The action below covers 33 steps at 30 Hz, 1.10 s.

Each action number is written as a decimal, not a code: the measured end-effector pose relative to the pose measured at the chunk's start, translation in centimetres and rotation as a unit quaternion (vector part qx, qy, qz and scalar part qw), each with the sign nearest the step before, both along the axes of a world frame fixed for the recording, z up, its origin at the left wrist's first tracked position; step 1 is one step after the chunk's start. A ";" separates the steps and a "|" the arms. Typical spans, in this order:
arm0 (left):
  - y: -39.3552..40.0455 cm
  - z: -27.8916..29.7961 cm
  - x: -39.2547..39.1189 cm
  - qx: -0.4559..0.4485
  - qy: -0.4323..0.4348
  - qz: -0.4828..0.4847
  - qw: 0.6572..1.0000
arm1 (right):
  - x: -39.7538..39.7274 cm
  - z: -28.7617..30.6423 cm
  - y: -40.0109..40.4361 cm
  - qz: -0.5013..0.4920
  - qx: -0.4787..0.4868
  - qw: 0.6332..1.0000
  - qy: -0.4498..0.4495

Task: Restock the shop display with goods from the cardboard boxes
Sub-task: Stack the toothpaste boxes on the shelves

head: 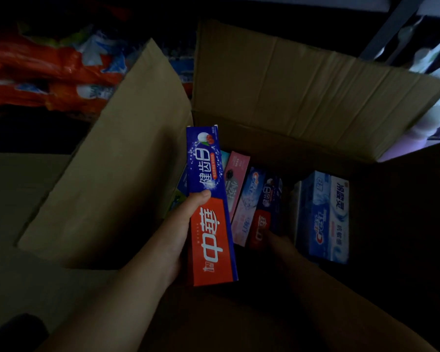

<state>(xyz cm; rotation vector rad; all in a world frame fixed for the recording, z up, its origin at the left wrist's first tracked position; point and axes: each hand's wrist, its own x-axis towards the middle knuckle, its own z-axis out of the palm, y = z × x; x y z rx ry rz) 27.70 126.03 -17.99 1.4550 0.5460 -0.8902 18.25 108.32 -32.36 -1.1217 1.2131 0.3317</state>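
Cardboard box point(277, 80), flaps standing open, takes up the centre of the head view; its left flap point(117, 168) leans outward, its far flap rises behind. Stock inside: toothpaste cartons on edge in a row. Orange and white packaged goods point(48, 72) are piled in the dim upper left, beyond the box. Pale printed packs point(432, 80) sit at the upper right edge, blurred.

Blue-and-red toothpaste carton point(210, 207): lifted over the box's left side, long axis running away from the viewer, red end nearest. Left hand point(181, 229) holds it, grip clamped on its left edge, thumb across the printed face.

Light blue carton point(325, 219): at the right of the row. Pink carton point(236, 199): just right of the held carton. A second blue-and-red carton point(267, 212) stands between them.

Right hand point(277, 240): reaching low into the box beside the second blue-and-red carton; too dark to tell whether its grip is apart or together.
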 end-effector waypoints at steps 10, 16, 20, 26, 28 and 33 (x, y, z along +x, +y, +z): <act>1.4 7.6 0.9 -0.014 0.064 -0.020 0.998 | -1.3 21.5 3.3 -0.031 0.025 0.999 -0.009; 5.8 21.7 0.1 -0.077 0.044 -0.053 0.995 | -0.2 37.9 6.9 -0.045 0.069 0.995 -0.058; 6.6 30.6 0.6 -0.073 0.022 -0.046 0.996 | -0.5 48.9 8.4 -0.014 0.087 0.992 -0.090; 7.3 44.2 -0.7 -0.099 0.005 -0.023 0.995 | -2.3 65.4 7.7 0.096 0.035 0.984 -0.148; 7.4 47.9 -1.5 -0.119 -0.013 -0.033 0.992 | -2.9 68.1 7.5 0.132 0.012 0.977 -0.169; 6.7 58.8 -2.6 -0.104 0.004 0.001 0.995 | -3.9 73.8 7.2 0.161 0.013 0.962 -0.219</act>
